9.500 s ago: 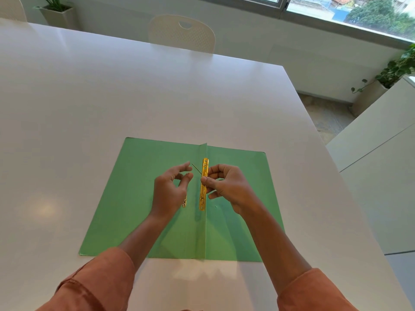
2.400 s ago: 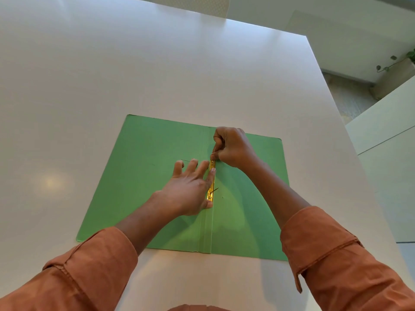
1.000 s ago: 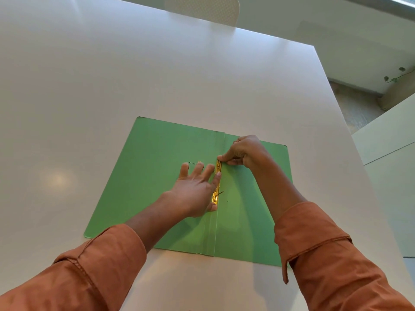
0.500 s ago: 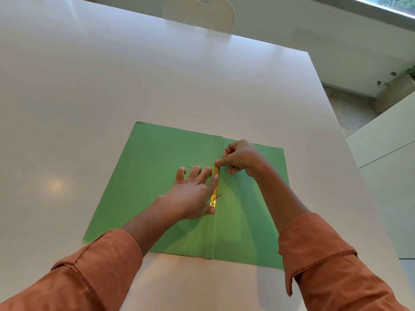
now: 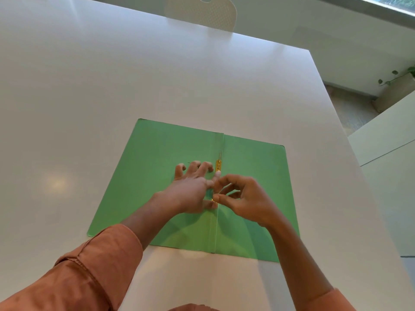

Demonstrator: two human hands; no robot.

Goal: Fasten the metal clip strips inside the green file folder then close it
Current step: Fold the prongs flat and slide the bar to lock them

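Green file folder (image 5: 157, 176) lies open and flat on the white table (image 5: 112, 86) in front of me, its spine fold running away from me down the middle. Along that fold sits the gold metal clip strip (image 5: 218, 165), only its far end showing past my fingers, with a thin prong sticking out beyond it toward the folder's far edge.

My left hand (image 5: 190, 194) is spread palm-down on the left flap, fingers fanned and pressing just beside the strip. My right hand (image 5: 244, 198) hovers over the fold with thumb and forefinger pinched together at the strip's near end (the picture is blurred there, so I cannot tell exactly which bit of metal sits between them). The two hands touch at the fold.

Both my rust-coloured sleeves (image 5: 96, 265) are pushed up my forearms. A pale chair (image 5: 202, 12) stands at the table's far side.
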